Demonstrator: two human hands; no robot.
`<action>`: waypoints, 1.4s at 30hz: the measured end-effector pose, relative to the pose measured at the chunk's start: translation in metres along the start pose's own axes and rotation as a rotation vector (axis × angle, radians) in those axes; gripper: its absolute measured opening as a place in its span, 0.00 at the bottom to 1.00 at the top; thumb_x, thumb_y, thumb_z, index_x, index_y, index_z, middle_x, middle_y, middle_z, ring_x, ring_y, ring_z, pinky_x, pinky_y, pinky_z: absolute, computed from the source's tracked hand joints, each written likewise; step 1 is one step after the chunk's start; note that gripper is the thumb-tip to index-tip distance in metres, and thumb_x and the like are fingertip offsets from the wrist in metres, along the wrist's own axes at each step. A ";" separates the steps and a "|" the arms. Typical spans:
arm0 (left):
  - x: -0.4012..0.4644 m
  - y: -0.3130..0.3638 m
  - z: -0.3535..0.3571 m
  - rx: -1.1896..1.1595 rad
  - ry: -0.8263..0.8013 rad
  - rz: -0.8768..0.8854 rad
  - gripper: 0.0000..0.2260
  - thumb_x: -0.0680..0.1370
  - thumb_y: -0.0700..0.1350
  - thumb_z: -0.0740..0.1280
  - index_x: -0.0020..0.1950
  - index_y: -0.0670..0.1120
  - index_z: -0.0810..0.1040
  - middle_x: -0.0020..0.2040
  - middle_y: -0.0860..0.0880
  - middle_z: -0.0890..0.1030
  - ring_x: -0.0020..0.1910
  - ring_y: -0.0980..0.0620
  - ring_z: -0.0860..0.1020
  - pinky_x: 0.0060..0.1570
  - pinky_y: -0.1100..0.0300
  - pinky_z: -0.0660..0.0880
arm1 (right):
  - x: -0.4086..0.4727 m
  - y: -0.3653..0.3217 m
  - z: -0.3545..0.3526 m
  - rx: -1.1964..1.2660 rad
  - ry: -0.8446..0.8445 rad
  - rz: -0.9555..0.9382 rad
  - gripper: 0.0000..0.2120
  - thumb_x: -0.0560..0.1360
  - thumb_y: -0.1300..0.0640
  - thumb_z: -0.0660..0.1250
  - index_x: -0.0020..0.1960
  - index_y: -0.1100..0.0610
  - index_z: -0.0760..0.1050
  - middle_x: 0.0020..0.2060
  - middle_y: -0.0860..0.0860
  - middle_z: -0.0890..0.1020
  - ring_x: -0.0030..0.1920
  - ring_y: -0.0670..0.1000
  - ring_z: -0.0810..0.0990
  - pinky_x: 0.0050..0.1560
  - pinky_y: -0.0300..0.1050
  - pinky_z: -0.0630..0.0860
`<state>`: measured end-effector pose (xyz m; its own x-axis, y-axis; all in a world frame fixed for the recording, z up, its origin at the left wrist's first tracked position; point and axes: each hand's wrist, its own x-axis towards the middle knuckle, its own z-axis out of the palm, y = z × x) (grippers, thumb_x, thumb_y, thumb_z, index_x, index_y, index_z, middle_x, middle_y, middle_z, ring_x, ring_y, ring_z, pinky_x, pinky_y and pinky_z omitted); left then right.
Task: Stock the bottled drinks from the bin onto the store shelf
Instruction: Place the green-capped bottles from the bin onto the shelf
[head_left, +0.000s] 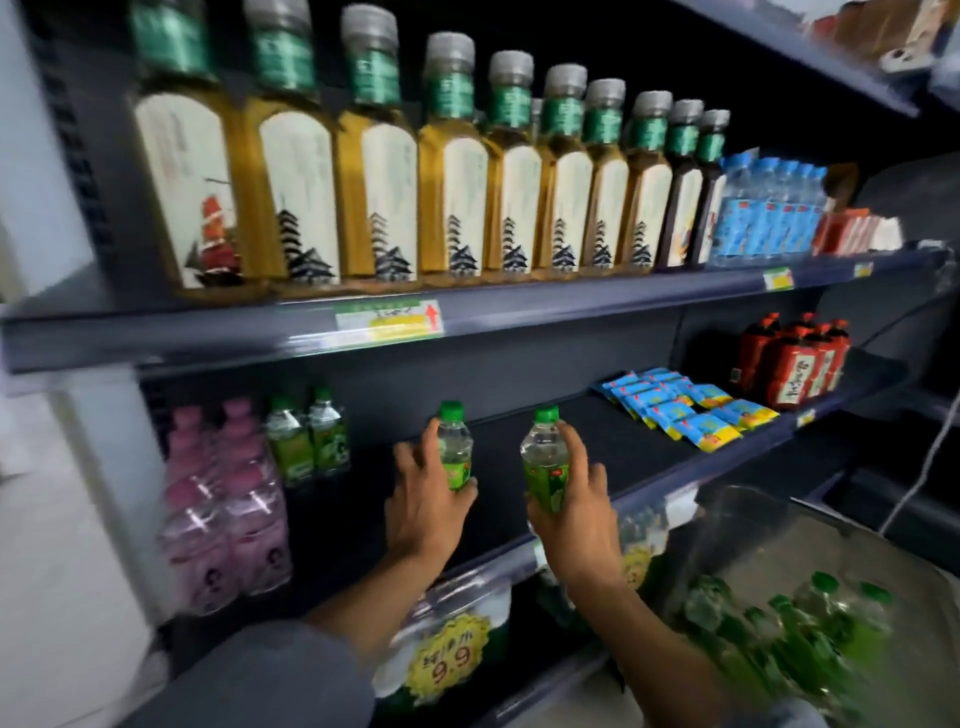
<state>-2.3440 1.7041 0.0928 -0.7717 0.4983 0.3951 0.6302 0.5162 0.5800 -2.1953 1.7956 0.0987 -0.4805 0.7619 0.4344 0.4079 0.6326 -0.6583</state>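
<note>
My left hand (423, 499) grips a small green-capped bottle (455, 441) with a green label, upright over the dark middle shelf (649, 447). My right hand (576, 514) holds a second green-capped bottle (544, 457), also upright, a little to the right and nearer the shelf's front edge. Two matching green-label bottles (309, 434) stand at the back left of that shelf. A clear plastic bin (737, 525) at the lower right holds several more green-capped bottles (789, 623).
Pink bottles (223, 504) stand at the shelf's left end. Blue and yellow packets (685, 408) and red-label bottles (795, 364) lie to the right. The shelf above carries a row of amber tea bottles (457, 171). A yellow 9.9 price tag (449, 660) hangs below.
</note>
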 end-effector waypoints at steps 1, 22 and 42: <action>0.003 -0.011 -0.005 -0.012 0.021 -0.050 0.40 0.76 0.55 0.73 0.79 0.56 0.52 0.67 0.44 0.64 0.55 0.37 0.79 0.44 0.47 0.77 | 0.001 -0.007 0.011 0.006 -0.006 0.005 0.49 0.73 0.58 0.74 0.77 0.32 0.45 0.59 0.53 0.69 0.52 0.64 0.80 0.51 0.57 0.77; 0.035 -0.116 -0.002 -0.051 0.227 -0.296 0.50 0.75 0.38 0.72 0.82 0.56 0.39 0.74 0.36 0.55 0.72 0.35 0.61 0.68 0.44 0.69 | 0.003 -0.080 0.186 0.183 -0.208 0.023 0.47 0.80 0.55 0.69 0.78 0.34 0.36 0.78 0.60 0.60 0.65 0.66 0.76 0.62 0.59 0.74; 0.034 -0.118 -0.021 0.262 0.228 -0.105 0.49 0.70 0.33 0.73 0.82 0.53 0.48 0.68 0.39 0.65 0.67 0.37 0.67 0.56 0.45 0.78 | 0.010 -0.061 0.201 0.194 -0.364 -0.093 0.34 0.76 0.55 0.71 0.76 0.52 0.58 0.64 0.58 0.77 0.59 0.63 0.79 0.54 0.58 0.78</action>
<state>-2.4467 1.6457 0.0527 -0.8138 0.2804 0.5090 0.5243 0.7320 0.4350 -2.3811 1.7362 0.0195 -0.7653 0.5818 0.2753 0.2127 0.6322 -0.7450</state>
